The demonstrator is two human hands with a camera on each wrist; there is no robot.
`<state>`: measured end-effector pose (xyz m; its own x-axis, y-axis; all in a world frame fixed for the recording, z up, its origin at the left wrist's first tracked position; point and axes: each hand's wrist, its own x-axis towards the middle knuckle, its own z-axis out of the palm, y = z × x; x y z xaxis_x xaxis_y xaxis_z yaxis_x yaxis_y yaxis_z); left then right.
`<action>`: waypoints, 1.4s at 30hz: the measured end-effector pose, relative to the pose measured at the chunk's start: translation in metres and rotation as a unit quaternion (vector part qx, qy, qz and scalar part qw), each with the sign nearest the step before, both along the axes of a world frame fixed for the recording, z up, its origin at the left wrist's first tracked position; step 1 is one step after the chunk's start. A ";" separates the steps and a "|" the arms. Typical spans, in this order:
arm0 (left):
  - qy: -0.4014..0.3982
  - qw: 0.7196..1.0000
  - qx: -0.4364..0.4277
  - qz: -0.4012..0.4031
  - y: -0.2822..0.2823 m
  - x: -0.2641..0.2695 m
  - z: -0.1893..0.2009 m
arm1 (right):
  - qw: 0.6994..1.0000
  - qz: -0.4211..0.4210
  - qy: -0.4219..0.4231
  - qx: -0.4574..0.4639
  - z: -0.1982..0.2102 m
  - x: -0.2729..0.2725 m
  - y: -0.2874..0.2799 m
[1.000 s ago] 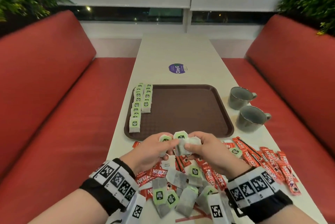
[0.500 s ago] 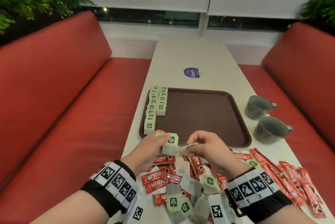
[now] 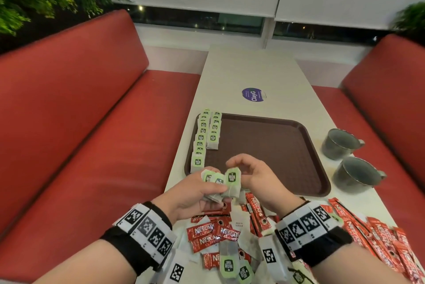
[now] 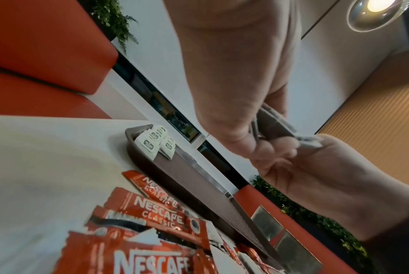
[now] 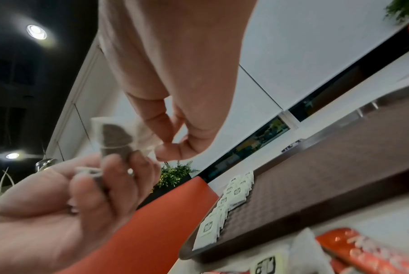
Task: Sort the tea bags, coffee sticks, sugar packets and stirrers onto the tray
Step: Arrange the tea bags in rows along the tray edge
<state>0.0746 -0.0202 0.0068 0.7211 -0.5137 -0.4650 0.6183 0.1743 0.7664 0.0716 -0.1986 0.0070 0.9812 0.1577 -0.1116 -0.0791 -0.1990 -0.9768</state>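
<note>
The left hand (image 3: 192, 194) holds a small fan of tea bags (image 3: 222, 183) — three green tags show above its curled fingers — just above the near edge of the brown tray (image 3: 276, 145), close to its near left corner. In the right wrist view the left fingers (image 5: 119, 178) press the paper sachets against the thumb, dark tea showing through one of them. The right hand (image 3: 257, 175) sits just beside the bundle, its thumb and forefinger brought close together in a pinch at the edge of the nearest bag; whether they truly clasp the paper I cannot tell, since that spot is blurred. On the tray, two rows of tea bags (image 3: 203, 136) run along the left edge from the far left corner toward the near one, the outer row longer than the inner. A mixed heap lies on the table (image 3: 253, 70) at its near end, below both wrists: red coffee sticks (image 3: 212, 233), more loose tea bags (image 3: 228, 265) and a white sugar packet (image 3: 239, 220) among them. Further coffee sticks (image 3: 368, 228) spread toward the near right corner of the table. Two grey mugs (image 3: 340, 143) stand by the table's right edge, beside the tray — one behind the other. A round purple sticker (image 3: 252, 94) lies on the table beyond the tray's far edge.
</note>
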 end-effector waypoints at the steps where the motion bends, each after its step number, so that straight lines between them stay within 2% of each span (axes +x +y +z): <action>1: -0.015 0.999 0.005 0.033 -0.001 0.002 -0.002 | 0.998 -0.036 0.024 0.037 -0.003 0.002 0.002; 4: -0.092 0.989 0.059 0.095 -0.005 0.008 -0.007 | 0.986 -0.069 0.096 0.118 -0.005 0.005 0.006; 8: -0.137 0.976 0.110 0.132 -0.005 0.013 -0.015 | 0.997 -0.040 0.058 0.041 -0.006 0.009 0.011; 11: -0.113 0.972 0.095 0.182 -0.002 0.017 -0.020 | 0.996 -0.055 0.047 0.045 -0.006 0.016 0.016; 15: -0.099 0.972 0.086 0.195 0.002 0.023 -0.023 | 0.997 -0.046 0.026 -0.047 -0.016 0.031 0.024; 18: -0.068 0.974 0.068 0.206 0.007 0.027 -0.023 | 0.993 -0.075 0.047 -0.083 -0.020 0.054 0.025; 21: -0.028 0.970 0.055 0.233 0.015 0.032 -0.023 | 0.985 -0.134 0.101 -0.051 -0.029 0.088 0.023; 23: -0.023 0.969 0.063 0.239 0.020 0.034 -0.024 | 0.978 -0.153 0.129 -0.066 -0.037 0.111 0.023; 28: -0.023 0.965 0.087 0.245 0.029 0.033 -0.027 | 0.955 -0.148 0.236 -0.101 -0.050 0.153 0.034; 31: -0.023 0.964 0.088 0.249 0.031 0.031 -0.028 | 0.939 -0.112 0.296 -0.137 -0.056 0.164 0.040; 38: -0.017 0.961 0.099 0.257 0.032 0.031 -0.032 | 0.924 -0.092 0.338 -0.150 -0.060 0.170 0.045; 40: -0.018 0.962 0.100 0.255 0.031 0.031 -0.032 | 0.923 -0.092 0.337 -0.160 -0.056 0.170 0.045; 42: -0.021 0.963 0.102 0.250 0.030 0.031 -0.031 | 0.924 -0.087 0.306 -0.213 -0.051 0.167 0.045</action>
<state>0.1053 0.0102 -0.0247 0.8746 0.0021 -0.4848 0.4642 0.2847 0.8387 0.2390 -0.1536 -0.0441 0.7206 -0.1829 -0.6688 -0.6574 -0.4867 -0.5753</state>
